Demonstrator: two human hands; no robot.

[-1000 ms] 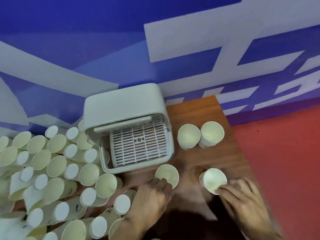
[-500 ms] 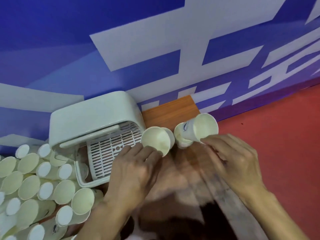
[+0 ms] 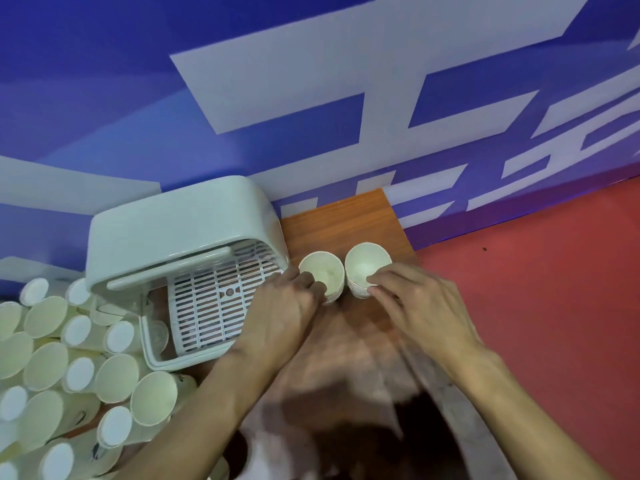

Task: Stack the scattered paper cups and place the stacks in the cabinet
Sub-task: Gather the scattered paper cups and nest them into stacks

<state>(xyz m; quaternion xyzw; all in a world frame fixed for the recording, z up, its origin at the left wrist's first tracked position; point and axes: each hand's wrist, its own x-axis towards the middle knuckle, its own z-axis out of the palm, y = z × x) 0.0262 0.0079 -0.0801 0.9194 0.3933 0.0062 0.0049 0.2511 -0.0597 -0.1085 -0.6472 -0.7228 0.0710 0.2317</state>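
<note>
While upright, left cup stack (image 3: pixel 323 271) in grip of left hand (image 3: pixel 280 313), right cup stack (image 3: pixel 363 268) in grip of right hand (image 3: pixel 422 306).

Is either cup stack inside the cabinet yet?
No: the left hand grips the left stack and the right hand pinches the right stack, both on the table beside the cabinet.

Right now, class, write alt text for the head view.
The left hand grips the left cup stack, the right hand the right cup stack, side by side on a wooden table beside an open white cabinet; loose cups lie left.
</note>
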